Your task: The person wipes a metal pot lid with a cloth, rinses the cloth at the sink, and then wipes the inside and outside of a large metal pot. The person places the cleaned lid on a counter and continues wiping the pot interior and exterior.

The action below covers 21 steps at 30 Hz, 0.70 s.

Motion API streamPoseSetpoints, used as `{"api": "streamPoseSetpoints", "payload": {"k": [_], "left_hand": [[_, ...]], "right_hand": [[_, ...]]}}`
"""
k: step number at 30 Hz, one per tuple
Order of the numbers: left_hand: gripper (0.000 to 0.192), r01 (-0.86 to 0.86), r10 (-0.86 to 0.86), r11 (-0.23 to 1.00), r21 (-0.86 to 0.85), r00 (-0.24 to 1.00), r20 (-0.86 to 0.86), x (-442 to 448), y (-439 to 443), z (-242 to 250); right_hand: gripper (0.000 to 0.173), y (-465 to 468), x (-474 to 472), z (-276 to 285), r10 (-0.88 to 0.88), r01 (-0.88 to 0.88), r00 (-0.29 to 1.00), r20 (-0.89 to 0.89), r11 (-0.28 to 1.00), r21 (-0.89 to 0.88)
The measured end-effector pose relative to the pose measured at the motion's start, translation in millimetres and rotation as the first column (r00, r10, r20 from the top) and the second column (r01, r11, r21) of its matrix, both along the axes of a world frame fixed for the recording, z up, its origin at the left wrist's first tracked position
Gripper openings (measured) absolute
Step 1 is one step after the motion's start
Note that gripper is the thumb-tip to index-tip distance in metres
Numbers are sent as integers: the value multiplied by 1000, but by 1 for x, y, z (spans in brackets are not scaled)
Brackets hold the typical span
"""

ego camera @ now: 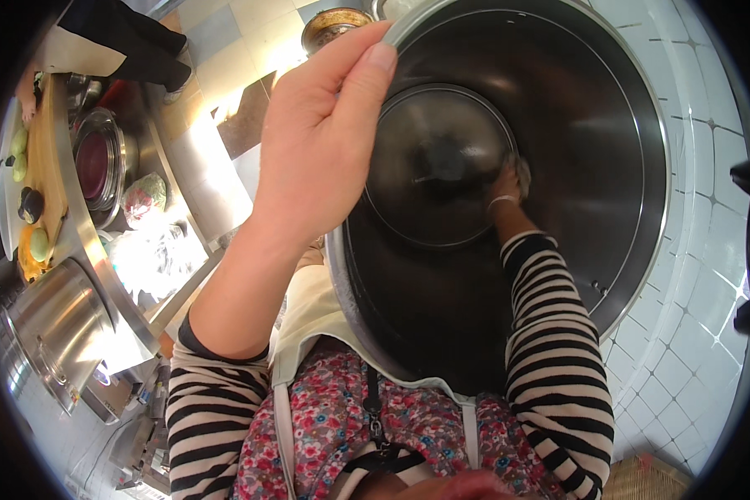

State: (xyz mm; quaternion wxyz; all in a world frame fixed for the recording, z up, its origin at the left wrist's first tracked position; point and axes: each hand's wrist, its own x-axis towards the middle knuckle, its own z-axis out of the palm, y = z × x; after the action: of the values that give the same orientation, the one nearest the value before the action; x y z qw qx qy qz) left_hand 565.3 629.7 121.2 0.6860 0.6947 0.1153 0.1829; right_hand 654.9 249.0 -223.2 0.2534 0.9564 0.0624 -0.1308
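Observation:
A large, deep metal pot (590, 156) fills the view before me, its mouth facing up at me and its inside dark. My left hand (322, 137) grips the pot's rim at the upper left, thumb on the near side. Deep inside the pot, my right hand (505, 181) is at the right edge of the round bottom (437, 206). A pale, blurred cloth or pad (523, 176) shows at its fingers, pressed near where bottom and wall meet. Some of these fingers are hidden. A few drops cling to the lower right wall.
White tiled wall (694, 262) runs close along the right. A steel counter (94, 237) at left bears a wooden board (45, 156), green vegetables and a steel pot (69, 319). Basins (100, 162) and bags are on its lower shelf. Another person (125, 44) stands upper left.

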Motion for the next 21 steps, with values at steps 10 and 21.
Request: {"api": "streamPoseSetpoints", "payload": {"k": [10, 21], "left_hand": [[30, 47, -46, 999, 18, 997, -54, -1, 2, 3], [29, 69, -65, 994, -89, 997, 50, 5, 3, -1]], "right_hand": [[43, 214, -99, -52, 503, -251, 237, -831, 858, 448], [23, 122, 57, 120, -118, 915, 292, -949, -255, 313]]}}
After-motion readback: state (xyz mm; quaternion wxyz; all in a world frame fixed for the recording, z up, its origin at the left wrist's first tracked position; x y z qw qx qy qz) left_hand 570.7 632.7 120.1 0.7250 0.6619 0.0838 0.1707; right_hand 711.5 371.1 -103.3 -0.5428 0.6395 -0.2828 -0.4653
